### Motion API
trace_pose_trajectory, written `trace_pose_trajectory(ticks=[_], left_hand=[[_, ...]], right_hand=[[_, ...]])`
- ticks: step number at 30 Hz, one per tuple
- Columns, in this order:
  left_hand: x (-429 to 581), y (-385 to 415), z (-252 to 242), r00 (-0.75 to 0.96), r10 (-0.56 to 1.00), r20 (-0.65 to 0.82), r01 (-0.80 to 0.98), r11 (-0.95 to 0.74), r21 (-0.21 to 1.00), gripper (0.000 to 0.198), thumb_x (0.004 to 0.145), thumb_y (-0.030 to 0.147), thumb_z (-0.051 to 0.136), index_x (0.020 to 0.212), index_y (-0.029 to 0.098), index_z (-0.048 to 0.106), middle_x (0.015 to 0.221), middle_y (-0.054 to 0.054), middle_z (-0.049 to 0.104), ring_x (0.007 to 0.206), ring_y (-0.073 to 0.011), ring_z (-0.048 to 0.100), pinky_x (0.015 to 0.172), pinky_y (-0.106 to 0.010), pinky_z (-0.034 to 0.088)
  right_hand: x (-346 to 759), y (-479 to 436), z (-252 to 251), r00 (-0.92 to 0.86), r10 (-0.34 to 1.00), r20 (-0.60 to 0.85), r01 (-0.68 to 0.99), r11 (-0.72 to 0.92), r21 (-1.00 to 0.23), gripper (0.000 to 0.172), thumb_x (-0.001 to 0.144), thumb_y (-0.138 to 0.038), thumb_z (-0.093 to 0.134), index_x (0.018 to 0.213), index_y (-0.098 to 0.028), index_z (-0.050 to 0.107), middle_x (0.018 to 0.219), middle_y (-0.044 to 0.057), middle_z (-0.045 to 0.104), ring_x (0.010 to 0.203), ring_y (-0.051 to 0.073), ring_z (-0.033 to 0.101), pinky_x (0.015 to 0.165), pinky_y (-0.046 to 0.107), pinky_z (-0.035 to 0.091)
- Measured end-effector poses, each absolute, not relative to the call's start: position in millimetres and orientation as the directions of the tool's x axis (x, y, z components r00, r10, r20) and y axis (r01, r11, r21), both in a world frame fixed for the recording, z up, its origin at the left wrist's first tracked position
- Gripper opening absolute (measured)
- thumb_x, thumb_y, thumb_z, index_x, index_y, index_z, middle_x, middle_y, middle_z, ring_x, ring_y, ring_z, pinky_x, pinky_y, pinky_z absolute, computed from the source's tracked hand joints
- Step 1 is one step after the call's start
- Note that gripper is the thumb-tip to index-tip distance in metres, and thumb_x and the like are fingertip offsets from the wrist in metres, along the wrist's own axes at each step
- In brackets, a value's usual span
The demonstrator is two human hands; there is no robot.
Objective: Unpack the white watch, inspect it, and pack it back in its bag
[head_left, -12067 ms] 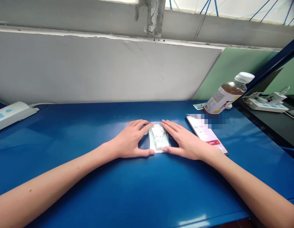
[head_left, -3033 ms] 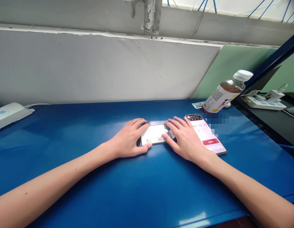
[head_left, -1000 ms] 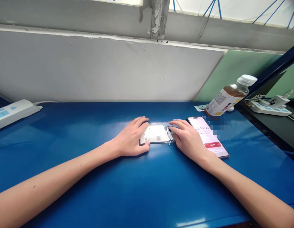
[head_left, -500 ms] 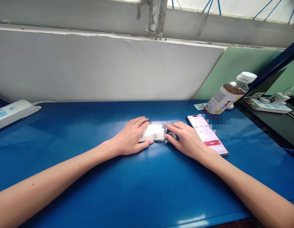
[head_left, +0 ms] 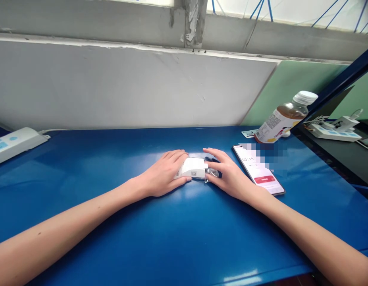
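Observation:
A small white packet (head_left: 194, 169) with a printed square code lies on the blue table, with clear plastic showing at its right end. My left hand (head_left: 164, 174) wraps round its left part, thumb along the near side and fingers over the far side. My right hand (head_left: 228, 171) is at the other end, fingers apart, the index finger lifted and stretched out. Its thumb and middle finger lie close to the crinkled clear plastic (head_left: 212, 172); whether they touch it I cannot tell. Something dark shows between those fingers, too small to name.
Right of my right hand lies a phone (head_left: 261, 172) with a lit timer screen. Behind it stand a capped drink bottle (head_left: 282, 121) and a flat card (head_left: 248, 134). A white power strip (head_left: 18, 143) is at the far left, another power strip (head_left: 335, 133) at the right.
My right fingers have spread apart, the index finger lifting off the packet's end. The packet's white surface now looks more bulged. My left hand keeps its grip.

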State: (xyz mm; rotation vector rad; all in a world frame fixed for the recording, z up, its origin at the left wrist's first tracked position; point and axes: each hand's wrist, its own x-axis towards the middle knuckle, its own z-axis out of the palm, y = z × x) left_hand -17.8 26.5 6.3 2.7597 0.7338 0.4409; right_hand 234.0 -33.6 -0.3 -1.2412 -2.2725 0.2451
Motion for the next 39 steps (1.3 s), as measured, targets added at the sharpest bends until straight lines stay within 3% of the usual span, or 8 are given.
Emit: trace_pose_trajectory(ticks=[4,16,39], left_hand=[[-18.8,27.3,4.6,0.822,0.522,0.229,0.443,-0.837,0.320,0.048,0.095,0.042,0.058,0.132,0.013,0.048,0.135,-0.019,0.056,0.130,-0.0350,0.048,0.106,-0.051,0.043],[-16.3,27.3,3.0,0.803,0.519,0.293,0.433,-0.846,0.311,0.052,0.089,0.042,0.063,0.130,0.013,0.051,0.130,-0.018,0.059,0.129,-0.0361,0.050,0.106,-0.051,0.044],[-16.4,25.9,2.5,0.783,0.543,0.303,0.476,-0.837,0.271,0.057,0.089,0.047,0.062,0.131,0.010,0.052,0.132,-0.020,0.058,0.134,-0.0389,0.045,0.110,-0.055,0.042]], right_hand=[[231.2,-32.9,-2.2,-0.433,0.814,0.387,0.701,0.574,-0.423,0.015,0.091,-0.016,0.062,0.104,-0.014,0.068,0.145,0.021,0.053,0.137,0.033,0.047,0.110,0.055,0.047],[231.9,-28.5,-3.0,-0.504,0.750,0.429,0.704,0.644,-0.300,0.017,0.094,-0.015,0.055,0.107,-0.012,0.065,0.138,0.019,0.059,0.134,0.033,0.049,0.108,0.054,0.049],[238.4,-25.9,0.3,-0.530,0.737,0.420,0.693,0.662,-0.286,0.015,0.096,-0.022,0.056,0.104,-0.017,0.068,0.132,0.017,0.064,0.131,0.033,0.054,0.104,0.055,0.051]])
